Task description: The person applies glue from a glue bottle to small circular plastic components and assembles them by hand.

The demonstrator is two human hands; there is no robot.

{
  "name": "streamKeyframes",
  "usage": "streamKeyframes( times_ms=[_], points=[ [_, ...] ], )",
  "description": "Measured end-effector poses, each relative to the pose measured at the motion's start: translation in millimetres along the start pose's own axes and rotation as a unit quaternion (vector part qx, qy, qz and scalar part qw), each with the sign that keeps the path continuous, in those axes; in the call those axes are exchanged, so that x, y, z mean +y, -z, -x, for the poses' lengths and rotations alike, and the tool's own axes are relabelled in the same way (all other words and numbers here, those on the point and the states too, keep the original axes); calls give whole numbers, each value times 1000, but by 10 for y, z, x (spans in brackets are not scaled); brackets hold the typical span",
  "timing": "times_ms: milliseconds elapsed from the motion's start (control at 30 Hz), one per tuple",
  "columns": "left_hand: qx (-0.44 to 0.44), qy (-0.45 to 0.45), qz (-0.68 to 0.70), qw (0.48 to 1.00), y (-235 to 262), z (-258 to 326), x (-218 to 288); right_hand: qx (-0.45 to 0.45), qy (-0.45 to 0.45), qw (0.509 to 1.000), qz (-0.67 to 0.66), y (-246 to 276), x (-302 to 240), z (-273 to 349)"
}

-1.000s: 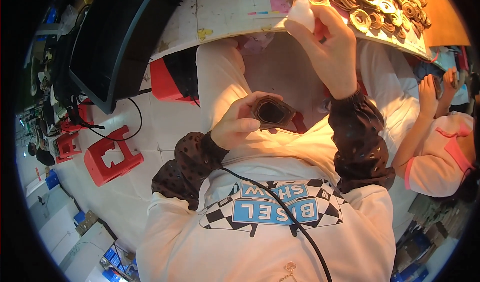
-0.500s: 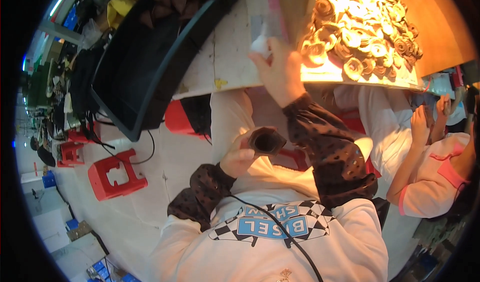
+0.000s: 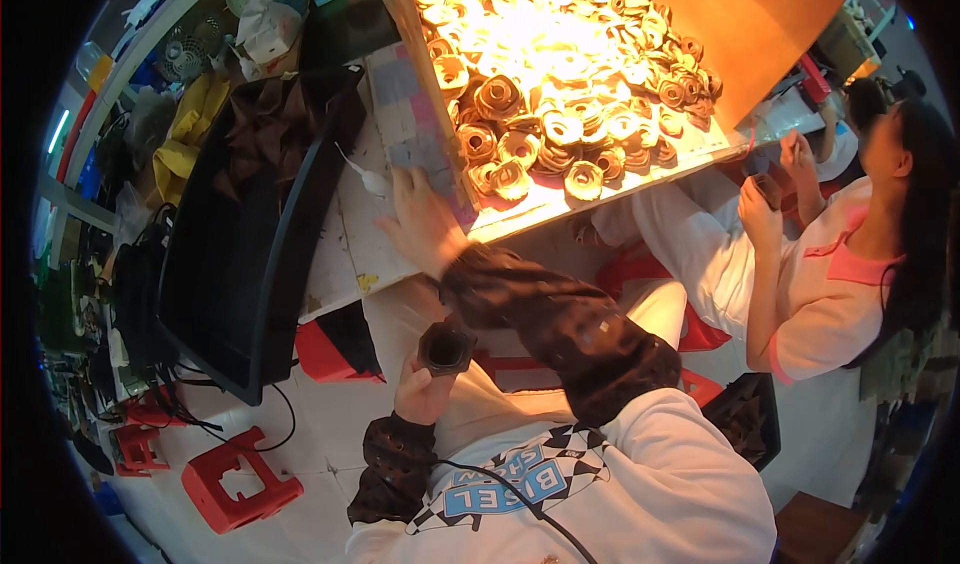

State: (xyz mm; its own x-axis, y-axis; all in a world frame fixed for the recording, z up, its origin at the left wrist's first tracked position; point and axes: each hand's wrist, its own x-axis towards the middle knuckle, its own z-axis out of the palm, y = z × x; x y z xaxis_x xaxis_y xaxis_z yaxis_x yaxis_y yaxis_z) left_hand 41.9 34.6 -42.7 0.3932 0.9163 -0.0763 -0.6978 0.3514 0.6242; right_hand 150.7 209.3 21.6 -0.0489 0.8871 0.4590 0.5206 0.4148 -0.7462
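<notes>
My left hand [image 3: 418,396] is closed round a dark brown hexagonal hollow cup [image 3: 446,366], its dark opening facing up. It is held above my lap, in front of the table edge. My right hand [image 3: 428,226] reaches over the table with its fingers apart and nothing in them. Just beyond its fingertips, on the white table [image 3: 345,234], lies a small white squeeze bottle [image 3: 374,182] with a long thin nozzle.
A long black tray [image 3: 225,334] holds brown star-shaped pieces [image 3: 262,129] at its far end. To the right, a brightly lit wooden box [image 3: 790,14] contains many curled brown rings [image 3: 560,127]. A co-worker [image 3: 830,294] sits at right. Red stools [image 3: 235,479] stand on the floor.
My right hand has let go of the white squeeze bottle, which now lies on the table. My left hand still holds the hexagonal cup. The view has swung to the right.
</notes>
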Motion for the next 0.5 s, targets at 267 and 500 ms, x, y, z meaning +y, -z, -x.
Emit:
streamKeyframes(
  times_ms=[267, 500],
  points=[
    [-9, 64, 16, 998, -48, -162, -44, 154, 151, 968, 128, 1586, 411, 186],
    [-11, 128, 56, 990, -63, -332, -177, 113, 19, 960, 257, 2419, 1494, -1188]
  ],
)
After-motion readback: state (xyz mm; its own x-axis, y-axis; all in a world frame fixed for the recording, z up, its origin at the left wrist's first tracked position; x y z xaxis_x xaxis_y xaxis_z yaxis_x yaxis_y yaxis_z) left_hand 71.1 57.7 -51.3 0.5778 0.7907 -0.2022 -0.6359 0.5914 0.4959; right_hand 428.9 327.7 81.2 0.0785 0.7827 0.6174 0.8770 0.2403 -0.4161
